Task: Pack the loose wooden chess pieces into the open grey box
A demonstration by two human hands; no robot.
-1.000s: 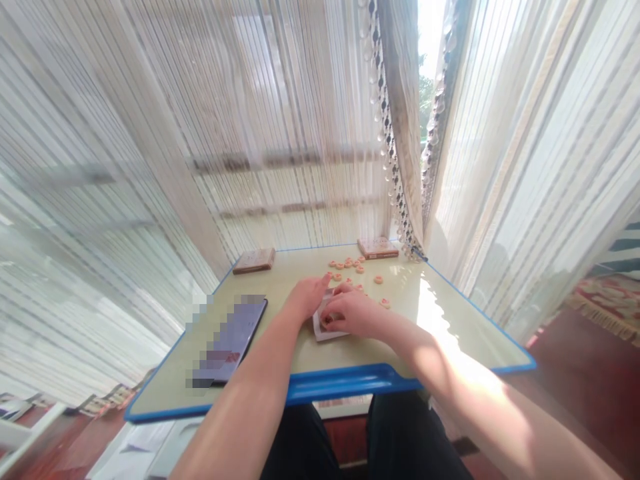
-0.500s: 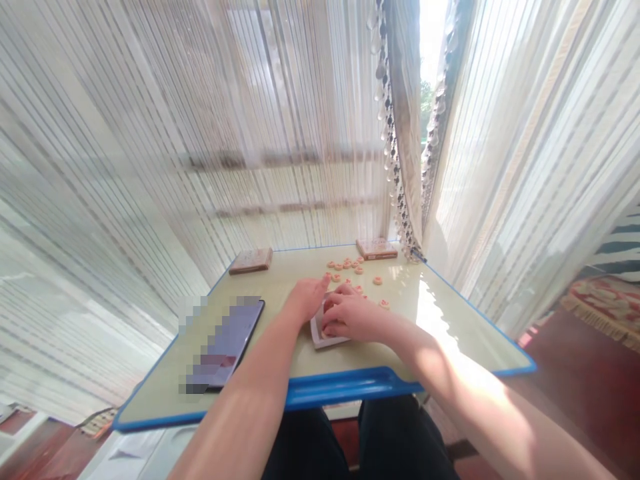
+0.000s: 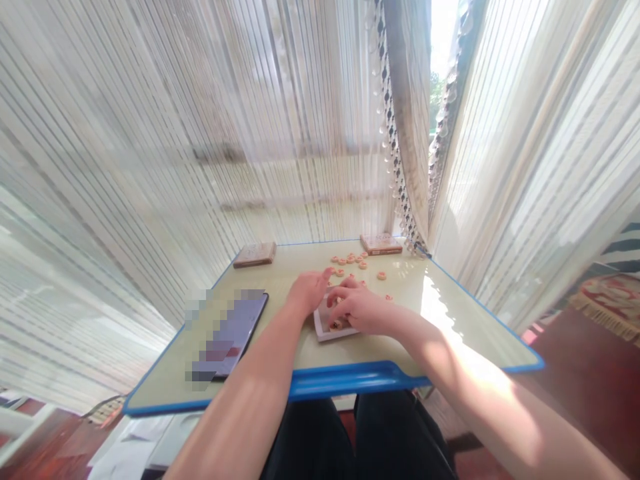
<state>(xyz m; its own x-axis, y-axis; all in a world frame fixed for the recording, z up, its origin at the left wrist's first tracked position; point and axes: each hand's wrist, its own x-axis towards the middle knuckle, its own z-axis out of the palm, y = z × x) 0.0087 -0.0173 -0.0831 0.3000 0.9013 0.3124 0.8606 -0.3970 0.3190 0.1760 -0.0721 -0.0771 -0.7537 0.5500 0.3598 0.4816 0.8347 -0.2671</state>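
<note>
nearest the wearer, dark trousers (image 3: pixel 320 433) show below the bench (image 3: pixel 400 347), whose front edge carries a blue moulded trough (image 3: pixel 350 381). to the left on the bench lies a tablet (image 3: pixel 244 325), its outer portion masked by pixelation.

just beyond the trough, roughly mid-bench, sits a shallow white tray (image 3: pixel 321 335), flat on the surface, with low walls and a greyish floor. the right hand (image 3: pixel 363 310) reaches in over its right side, fingers bent and visibly parted above the contents; none is seen closed on a piece. the left hand (image 3: pixel 309 293) is at the tray's left wall; its fingers are largely turned from view, and their state cannot be told.

progress, as judged from the layout: part done. at least two round discs (image 3: pixel 335 326) are inside the tray, one under the right thumb, one showing between the fingers; the hand may conceal others. about a dozen loose discs (image 3: pixel 381 275) lie outside it, on the bench beyond and to the right, several nearly touching in a far cluster.

condition: the discs are pale wood-coloured, thick, and flat-lying, many with reddish marks too small to read; the tray appears intact.

at the far corners rest two flat brown boxes or books, left (image 3: pixel 255 255) and right (image 3: pixel 381 245), before a string curtain (image 3: pixel 300 100).
</note>
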